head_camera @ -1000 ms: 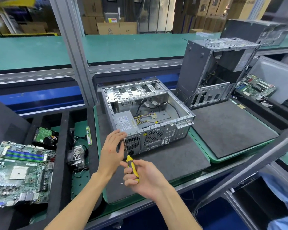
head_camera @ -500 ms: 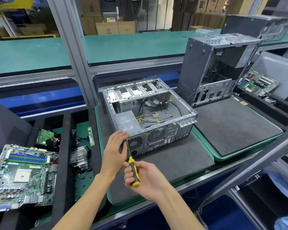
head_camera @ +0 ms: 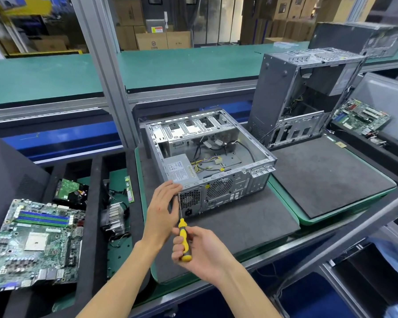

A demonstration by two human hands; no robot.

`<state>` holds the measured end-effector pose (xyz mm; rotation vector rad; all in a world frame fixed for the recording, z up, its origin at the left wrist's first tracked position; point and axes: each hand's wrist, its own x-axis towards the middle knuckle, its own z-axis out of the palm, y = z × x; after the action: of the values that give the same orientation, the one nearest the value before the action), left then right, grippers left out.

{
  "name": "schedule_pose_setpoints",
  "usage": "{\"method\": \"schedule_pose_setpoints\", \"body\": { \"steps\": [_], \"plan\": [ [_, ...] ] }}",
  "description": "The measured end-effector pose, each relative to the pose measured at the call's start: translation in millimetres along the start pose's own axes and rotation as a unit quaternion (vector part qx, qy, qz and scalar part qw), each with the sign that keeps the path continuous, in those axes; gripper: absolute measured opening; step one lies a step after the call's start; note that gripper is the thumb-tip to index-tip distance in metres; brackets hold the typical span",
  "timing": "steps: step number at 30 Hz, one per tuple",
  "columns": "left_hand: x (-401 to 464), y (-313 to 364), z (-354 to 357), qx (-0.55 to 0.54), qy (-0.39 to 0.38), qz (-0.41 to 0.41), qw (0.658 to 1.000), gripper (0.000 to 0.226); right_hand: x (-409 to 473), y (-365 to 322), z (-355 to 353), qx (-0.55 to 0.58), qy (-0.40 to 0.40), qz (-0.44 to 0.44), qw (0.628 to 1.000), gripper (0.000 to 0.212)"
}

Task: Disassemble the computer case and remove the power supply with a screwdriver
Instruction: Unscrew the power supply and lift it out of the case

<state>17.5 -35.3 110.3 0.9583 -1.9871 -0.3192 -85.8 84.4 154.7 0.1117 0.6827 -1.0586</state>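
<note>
Power supply (head_camera: 180, 169), a grey metal box with a white rating label, sits in the near left corner of the open silver steel computer case (head_camera: 216, 157), which lies on its side on a dark grey foam mat (head_camera: 239, 223). Its yellow and black cable bundle (head_camera: 207, 165) lies loose on the case floor beside it.

Step in hand, as judged: removal of a rear-panel screw that retains the supply. The right hand (head_camera: 200, 251) grips the yellow-handled screwdriver (head_camera: 182, 235) with fingers curled round the handle; the shaft points up to the top left corner of the rear panel, just beside the supply's vent grille. The left hand (head_camera: 162, 210) is relaxed, fingers nearly straight, fingertips resting on the case's top edge by the tip, holding nothing.

Next move calls for keeping the tip seated square in the screw head while turning, then catching the freed screw. Whether other screws remain cannot be told.

Surroundings: a green motherboard (head_camera: 32, 244), a finned heatsink (head_camera: 114, 216) and a hard drive (head_camera: 70, 191) lie in black foam compartments to the left. A second, upright grey case (head_camera: 280, 95) stands behind right. Nothing blocks the rear panel; the left fingers crowd the tip.
</note>
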Motion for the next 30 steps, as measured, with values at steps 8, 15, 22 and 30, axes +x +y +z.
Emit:
{"method": "schedule_pose_setpoints", "body": {
  "steps": [8, 15, 22, 30],
  "plan": [
    [-2, -2, 2, -0.002, 0.005, -0.002, 1.000, 0.035, -2, -10, -7, 0.001, 0.019, -0.011, 1.000, 0.026],
    [-4, 3, 2, -0.005, 0.005, -0.013, 1.000, 0.034, 2, -5, -9, -0.027, 0.011, -0.002, 1.000, 0.013],
    [-5, 7, -2, -0.011, -0.005, -0.020, 1.000, 0.036, 8, -6, -6, -0.038, 0.017, 0.015, 0.999, 0.022],
    [2, 5, -10, 0.030, -0.014, 0.006, 0.999, 0.025, 3, -8, -9, 0.046, -0.034, 0.011, 0.998, 0.008]
  ]
}}
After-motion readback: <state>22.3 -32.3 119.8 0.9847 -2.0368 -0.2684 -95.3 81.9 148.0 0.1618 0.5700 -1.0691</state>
